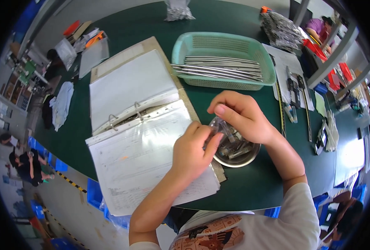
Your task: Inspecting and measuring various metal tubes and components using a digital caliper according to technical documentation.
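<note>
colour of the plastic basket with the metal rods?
Pale mint green; the basket shows best in the head view.

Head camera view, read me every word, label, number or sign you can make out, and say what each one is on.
No text is clear enough to quote.
Lower binder page: fine print and marks, too small and blurred to read.
Shirt print: a graphic; any lettering is too distorted to read.
Steel bowl and small parts inside: no lettering discernible.
</note>
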Motion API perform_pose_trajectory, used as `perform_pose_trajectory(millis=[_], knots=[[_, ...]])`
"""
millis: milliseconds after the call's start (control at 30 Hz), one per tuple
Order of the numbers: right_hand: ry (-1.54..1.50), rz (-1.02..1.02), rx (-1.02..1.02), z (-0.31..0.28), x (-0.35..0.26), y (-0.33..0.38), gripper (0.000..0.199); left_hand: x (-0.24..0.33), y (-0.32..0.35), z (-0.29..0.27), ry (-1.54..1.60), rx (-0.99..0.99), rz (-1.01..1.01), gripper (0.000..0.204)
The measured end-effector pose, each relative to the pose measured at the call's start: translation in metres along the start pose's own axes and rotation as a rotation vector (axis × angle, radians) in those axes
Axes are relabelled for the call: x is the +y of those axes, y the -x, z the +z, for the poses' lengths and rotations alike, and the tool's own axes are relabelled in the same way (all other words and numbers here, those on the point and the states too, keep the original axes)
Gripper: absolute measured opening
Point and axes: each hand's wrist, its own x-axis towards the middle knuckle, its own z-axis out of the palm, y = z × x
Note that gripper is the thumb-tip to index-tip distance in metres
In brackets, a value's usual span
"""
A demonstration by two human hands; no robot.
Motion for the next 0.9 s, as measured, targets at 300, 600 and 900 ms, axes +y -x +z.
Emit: perform_pose_trajectory(millis=[300,600,900], knots=[[-0.075,0.104,-0.039,0.009,0.002,0.013,0.015,-0.011,0.012,0.013,-0.007,0.032,0.034,0.018],[-0.200,0.140,-0.030,0.016,0.006,0.011,0.018,-0.007,0.015,0.008,-0.014,0.149,0.060,0.018],[-0.031,0.024,-0.007,0.012,0.017,0.011,0.026,-0.010,0.008,0.009,0.084,0.154,0.029,0.019]])
